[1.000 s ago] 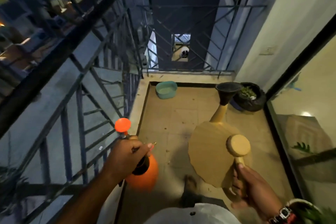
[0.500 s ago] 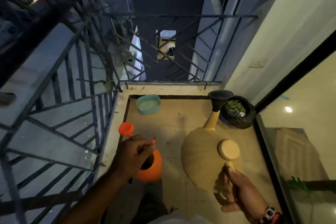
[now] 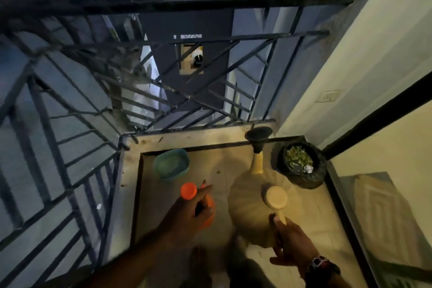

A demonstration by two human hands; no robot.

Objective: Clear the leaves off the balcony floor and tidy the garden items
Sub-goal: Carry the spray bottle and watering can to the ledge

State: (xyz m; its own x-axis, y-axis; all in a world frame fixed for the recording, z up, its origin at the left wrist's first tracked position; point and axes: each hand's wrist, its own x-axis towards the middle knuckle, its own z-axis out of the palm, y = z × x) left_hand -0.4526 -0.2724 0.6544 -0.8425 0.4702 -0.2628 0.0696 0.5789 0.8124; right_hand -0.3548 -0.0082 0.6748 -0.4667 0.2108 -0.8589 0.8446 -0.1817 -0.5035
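We are standing on the balcony with something in each hand. Our left hand (image 3: pixel 189 213) is wrapped around the top of an orange spray bottle (image 3: pixel 205 210), with its round orange cap (image 3: pixel 188 191) poking up beside our fingers. Our right hand (image 3: pixel 288 238) grips the handle of a tan watering can (image 3: pixel 251 208). The can hangs above the floor, and its long spout with the dark funnel end (image 3: pixel 258 138) points to the far corner.

The balcony floor (image 3: pixel 311 215) looks mostly swept. We see only a few tiny dark bits near the far edge, and they are too small to name. A black pot (image 3: pixel 301 163) sits in the far right corner, right by the wall and the glass door (image 3: pixel 385 182). It is filled with green and yellow leaves and a scrunched white scrap. A teal tub (image 3: pixel 171 165) sits on the floor at the far left, close to the ledge under the railing (image 3: pixel 70 147).

So we think the leaf part is nearly done, and now we are on the tidy-up part, carrying the garden things to their place.

Next we think we need to pick a spot, maybe along the far wall between the tub and the pot. We should lower the can slowly so its spout does not bump the pot. The can is big and may have water in it, so we keep it level. The bottle should go down standing up, away from the railing gaps.
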